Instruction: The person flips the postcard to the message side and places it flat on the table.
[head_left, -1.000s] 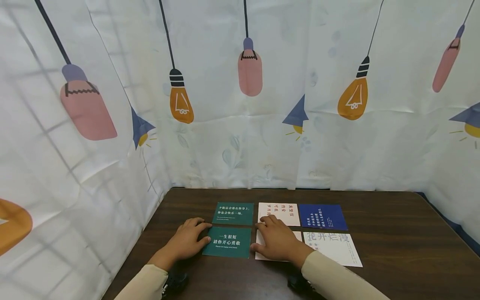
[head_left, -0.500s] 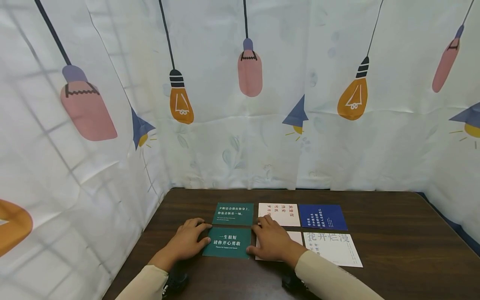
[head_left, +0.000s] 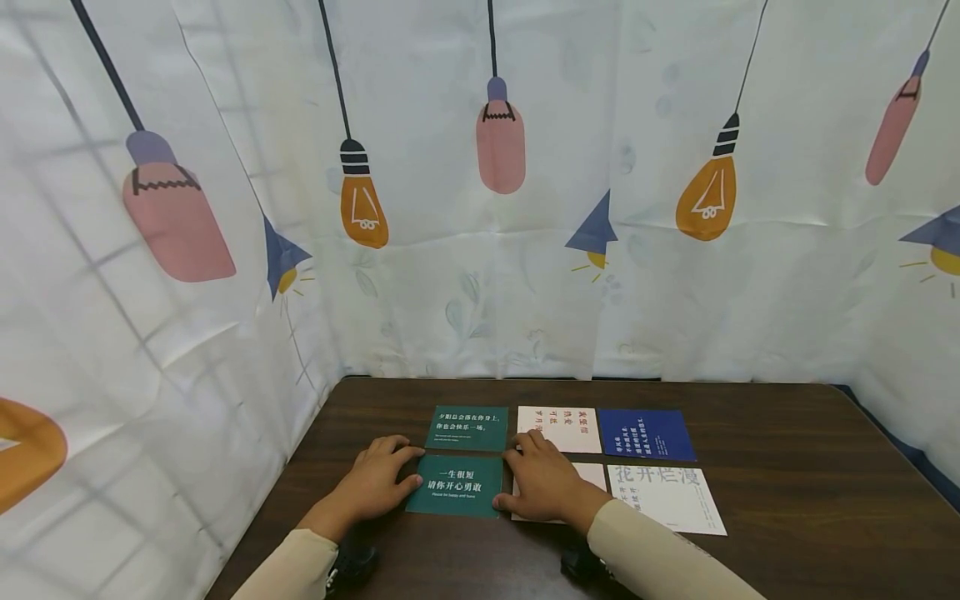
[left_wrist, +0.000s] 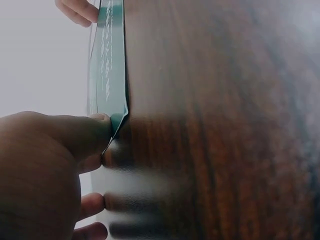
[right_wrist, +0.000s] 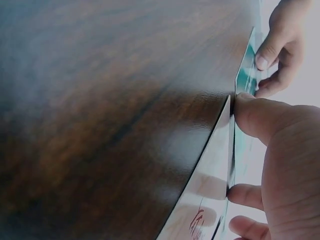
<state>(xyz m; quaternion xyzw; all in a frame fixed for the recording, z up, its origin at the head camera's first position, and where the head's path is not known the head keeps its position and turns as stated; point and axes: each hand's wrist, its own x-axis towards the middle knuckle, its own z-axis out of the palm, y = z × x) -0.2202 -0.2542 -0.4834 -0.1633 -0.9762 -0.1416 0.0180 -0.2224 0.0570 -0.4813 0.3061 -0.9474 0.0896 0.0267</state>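
Observation:
Two green cards with white lettering lie on the dark wooden table, the near green card (head_left: 453, 486) in front of the far green card (head_left: 467, 427). My left hand (head_left: 375, 475) touches the near card's left edge, fingers spread; its thumb (left_wrist: 95, 130) rests at a corner in the left wrist view. At that card's right edge is my right hand (head_left: 546, 482), its thumb (right_wrist: 250, 110) beside the edge. This hand covers much of a near white card (head_left: 591, 473). The right wrist view shows red print on that white card.
Behind the right hand lies a white card with red lettering (head_left: 562, 429), with a blue card (head_left: 648, 433) to its right. A white card with grey lettering (head_left: 671, 504) lies at the near right. A patterned curtain (head_left: 480, 308) hangs behind the table (head_left: 810, 483).
The right hand has shifted slightly left, toward the near green card's right edge, and then stayed there. The left hand and the cards look almost unmoved.

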